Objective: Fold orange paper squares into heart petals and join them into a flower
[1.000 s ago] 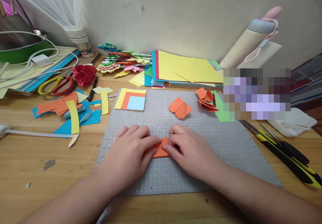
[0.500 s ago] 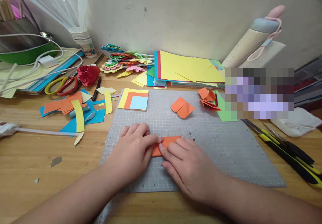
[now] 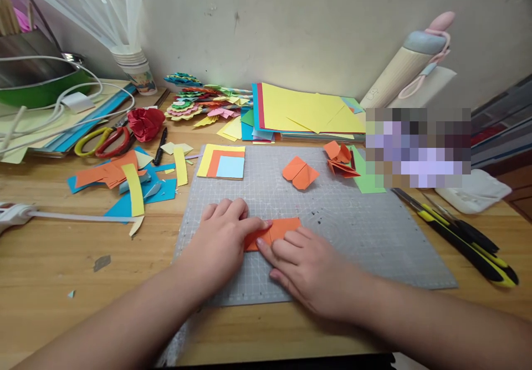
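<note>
Our left hand (image 3: 226, 240) and right hand (image 3: 311, 267) press orange paper (image 3: 285, 227), finger grip unclear; probably light, bendy, hold its 3 o'clock edge.

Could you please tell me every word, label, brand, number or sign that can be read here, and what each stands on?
No text can be read here.
Folded orange paper: no writing visible.
Cutting mat: printed grid; any numbers are too small to read.
Paper cup: coloured print, no legible word.
Cream bottle: small outline drawing, no legible word.
Pixelated patch: nothing readable.
</note>
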A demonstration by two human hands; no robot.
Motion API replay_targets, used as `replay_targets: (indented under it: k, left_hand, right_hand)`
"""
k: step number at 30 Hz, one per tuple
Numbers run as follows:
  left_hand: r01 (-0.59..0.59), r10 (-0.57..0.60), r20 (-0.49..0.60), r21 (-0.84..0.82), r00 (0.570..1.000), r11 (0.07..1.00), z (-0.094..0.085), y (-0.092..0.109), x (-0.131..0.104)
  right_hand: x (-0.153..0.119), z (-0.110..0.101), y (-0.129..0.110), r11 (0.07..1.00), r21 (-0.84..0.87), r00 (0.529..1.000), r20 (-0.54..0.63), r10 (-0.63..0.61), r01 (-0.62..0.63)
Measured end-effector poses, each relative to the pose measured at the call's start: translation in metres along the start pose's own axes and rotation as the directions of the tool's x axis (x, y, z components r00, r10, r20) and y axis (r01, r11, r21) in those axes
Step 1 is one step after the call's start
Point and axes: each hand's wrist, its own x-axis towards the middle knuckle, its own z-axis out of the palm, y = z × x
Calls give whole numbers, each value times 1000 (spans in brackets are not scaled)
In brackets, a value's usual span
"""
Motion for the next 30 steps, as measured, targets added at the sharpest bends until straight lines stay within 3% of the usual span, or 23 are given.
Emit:
replay_targets:
  k: [5,10,15,21,23,26,30]
  left_hand:
    - [-8,8,0,3,1000,1000,0,0,0]
    - [1,-1,19,-14,1000,1000,-1,1,1]
    - [-3,3,13,-33,1000,999,-1,0,1]
    - [32,-30,29,-93,999,995,-3,1,0]
    - [43,-39,44,-102,998,994,-5,2,0]
    - [53,-49,46,-96,998,994,-7,4,1]
    - [34,-32,27,-93,999,995,-5,3,1]
  right_hand:
    - [8,-8,-1,998,60,999,31,30,-32]
    - [29,-8,-10,995,40,996,23,-87,86]
    - [30,-3,-9,997,-1,996,40,-79,80]
    - [9,-10,-14,951,124,957,15,-289,285]
    - [-1,-14,-18,961,116,966,-84,-244,252]
    - [-13,-18,-21,994,89,976,-214,-51,71]
    - [-16,-10,-27,973,111,968,-132,216,-202]
